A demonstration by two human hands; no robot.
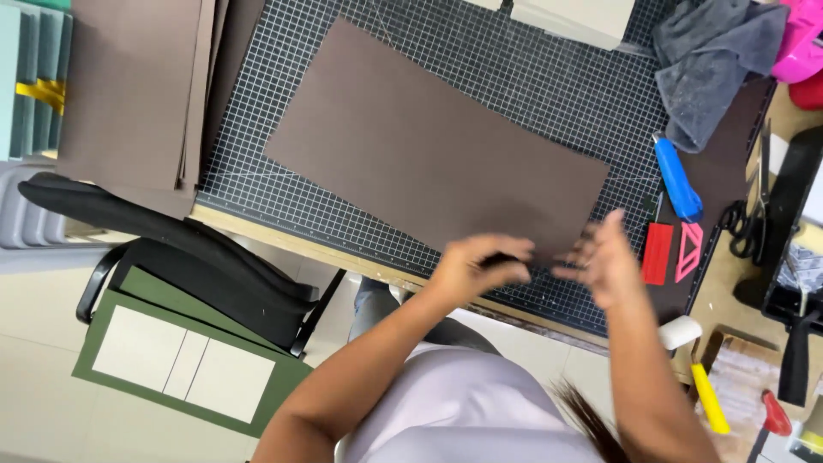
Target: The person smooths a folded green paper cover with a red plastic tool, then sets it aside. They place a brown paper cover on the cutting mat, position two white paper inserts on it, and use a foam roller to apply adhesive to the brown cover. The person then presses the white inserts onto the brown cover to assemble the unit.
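A large brown sheet [429,150] lies at a slant on the black gridded cutting mat [549,77]. My left hand [480,267] is curled over the sheet's near edge, with a dark strip showing between thumb and fingers. My right hand [604,257], blurred, has its fingers spread just beside the sheet's near right corner and touches nothing I can make out. The two hands are a short gap apart above the mat's front edge.
Right of the sheet lie a blue utility knife [677,180], a red block [657,253], a pink triangle ruler [688,250] and scissors [746,227]. A grey cloth [711,60] sits at back right. Stacked brown sheets [137,86] lie left; a black chair [171,249] and green board [189,360] are below.
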